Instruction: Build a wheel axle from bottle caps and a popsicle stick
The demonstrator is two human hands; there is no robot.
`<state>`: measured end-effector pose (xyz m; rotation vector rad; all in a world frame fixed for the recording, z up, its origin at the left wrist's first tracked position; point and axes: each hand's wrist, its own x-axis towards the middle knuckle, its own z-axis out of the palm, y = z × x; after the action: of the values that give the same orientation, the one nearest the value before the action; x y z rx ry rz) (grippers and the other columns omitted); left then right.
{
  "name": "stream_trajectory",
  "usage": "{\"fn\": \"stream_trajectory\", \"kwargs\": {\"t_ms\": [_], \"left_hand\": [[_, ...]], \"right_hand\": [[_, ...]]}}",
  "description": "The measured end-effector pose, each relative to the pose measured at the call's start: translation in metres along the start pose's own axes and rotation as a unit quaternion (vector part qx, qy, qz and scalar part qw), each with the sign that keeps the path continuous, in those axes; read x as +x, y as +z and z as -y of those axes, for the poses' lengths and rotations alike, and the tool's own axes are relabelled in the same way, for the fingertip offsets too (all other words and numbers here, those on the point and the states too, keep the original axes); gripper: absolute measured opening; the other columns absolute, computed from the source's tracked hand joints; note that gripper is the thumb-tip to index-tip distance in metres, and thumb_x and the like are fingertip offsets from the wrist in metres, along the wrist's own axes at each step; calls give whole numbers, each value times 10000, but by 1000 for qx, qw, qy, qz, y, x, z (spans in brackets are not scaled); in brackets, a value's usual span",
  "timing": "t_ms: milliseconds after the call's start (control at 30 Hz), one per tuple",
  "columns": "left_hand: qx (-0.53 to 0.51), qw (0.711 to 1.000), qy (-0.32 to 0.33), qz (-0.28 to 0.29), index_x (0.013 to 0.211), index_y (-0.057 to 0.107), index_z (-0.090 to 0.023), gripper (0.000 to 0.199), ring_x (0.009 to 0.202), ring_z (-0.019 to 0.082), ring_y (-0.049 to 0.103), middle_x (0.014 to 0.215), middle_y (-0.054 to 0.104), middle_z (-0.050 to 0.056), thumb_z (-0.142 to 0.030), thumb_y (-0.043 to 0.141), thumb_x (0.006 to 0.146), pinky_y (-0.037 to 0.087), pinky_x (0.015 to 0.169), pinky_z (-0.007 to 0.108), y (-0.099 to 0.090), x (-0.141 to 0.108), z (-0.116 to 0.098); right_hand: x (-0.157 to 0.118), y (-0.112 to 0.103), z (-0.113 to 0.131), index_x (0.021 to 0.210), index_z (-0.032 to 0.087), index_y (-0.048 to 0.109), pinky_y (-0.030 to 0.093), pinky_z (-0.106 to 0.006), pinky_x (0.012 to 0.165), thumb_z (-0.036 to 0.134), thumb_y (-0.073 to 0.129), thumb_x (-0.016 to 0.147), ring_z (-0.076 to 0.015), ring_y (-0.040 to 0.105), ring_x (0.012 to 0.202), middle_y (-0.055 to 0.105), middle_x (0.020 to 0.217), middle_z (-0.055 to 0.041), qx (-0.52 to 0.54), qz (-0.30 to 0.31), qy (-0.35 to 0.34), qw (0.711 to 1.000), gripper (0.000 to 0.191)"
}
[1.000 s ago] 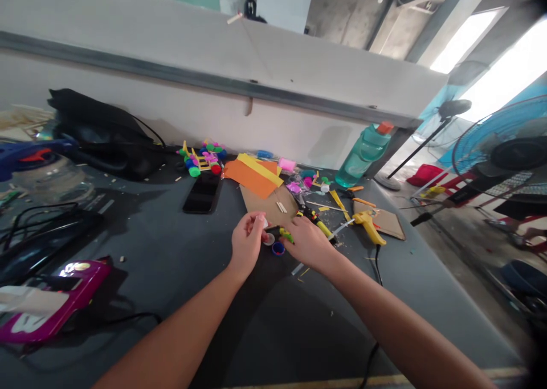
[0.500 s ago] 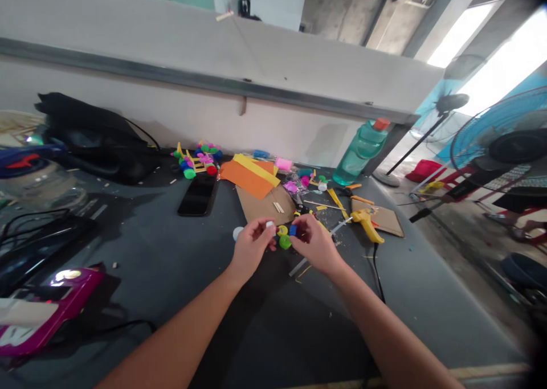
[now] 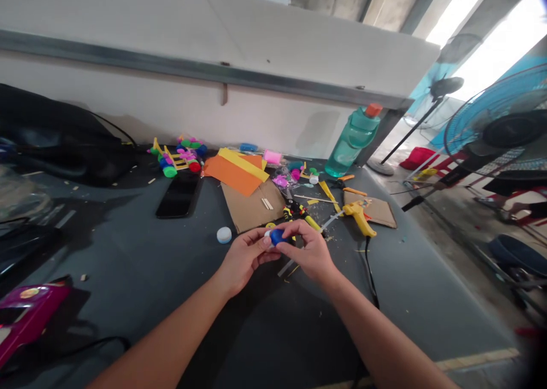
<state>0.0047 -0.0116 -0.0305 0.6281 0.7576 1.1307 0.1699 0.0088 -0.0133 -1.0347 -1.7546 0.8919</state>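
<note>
Close together over the dark table, my two hands meet at a pair of bottle caps. My left hand (image 3: 241, 259) pinches a white bottle cap (image 3: 268, 236), mostly hidden by its fingers. Between thumb and fingers my right hand (image 3: 311, 253) grips a blue bottle cap (image 3: 277, 237), its round face showing. The two caps touch or nearly touch; I cannot tell which. A yellow piece (image 3: 270, 226) peeks out just behind them. On the table left of my left hand lies another white cap (image 3: 224, 235).
Behind my hands are brown cardboard (image 3: 241, 209), orange paper (image 3: 235, 172) and black-and-yellow pliers (image 3: 291, 207). A yellow glue gun (image 3: 361, 218) lies right, its cord trailing forward. A teal bottle (image 3: 351, 141), phone (image 3: 179, 195) and colourful wheeled models (image 3: 179, 156) stand farther back.
My hands have come together, bringing the blue cap up against the white one. The blue cap has turned so its round face shows. The view has shifted slightly right and down.
</note>
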Motion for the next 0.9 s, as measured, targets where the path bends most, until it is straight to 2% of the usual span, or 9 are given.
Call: {"fn": "stream_trajectory", "kwargs": {"t_ms": [133, 267, 700, 900], "left_hand": [[-6, 1000, -3, -2, 924, 708, -142, 253, 697, 117, 661, 817, 701, 36, -272, 770, 716, 576, 717, 253, -1, 1, 2], [3, 1000, 4, 0, 920, 709, -143, 254, 727, 123, 662, 865, 705, 45, -254, 779, 702, 578, 731, 265, -2, 2, 3], [12, 1000, 3, 0, 929, 710, -146, 268, 742, 130, 666, 892, 710, 52, -241, 784, 690, 570, 743, 274, -4, 2, 2], [-6, 1000, -5, 4, 931, 711, -134, 239, 728, 123, 668, 862, 709, 49, -222, 767, 716, 579, 748, 270, -6, 3, 3]], "right_hand": [[0, -3, 5, 955, 240, 644, 485, -320, 739, 169, 689, 696, -191, 579, 843, 673, 897, -26, -101, 16, -26, 994, 272], [-1, -3, 7, 1048, 244, 628, 510, -302, 710, 149, 635, 720, -178, 594, 829, 669, 962, -35, -101, 37, -40, 993, 341], [-1, -2, 9, 1043, 265, 629, 498, -356, 846, 138, 591, 757, -188, 618, 933, 684, 995, -22, -103, 37, -84, 990, 316], [-2, -2, 8, 1057, 255, 625, 500, -349, 839, 163, 594, 781, -185, 622, 930, 682, 1014, -32, -92, 35, -80, 992, 292]]}}
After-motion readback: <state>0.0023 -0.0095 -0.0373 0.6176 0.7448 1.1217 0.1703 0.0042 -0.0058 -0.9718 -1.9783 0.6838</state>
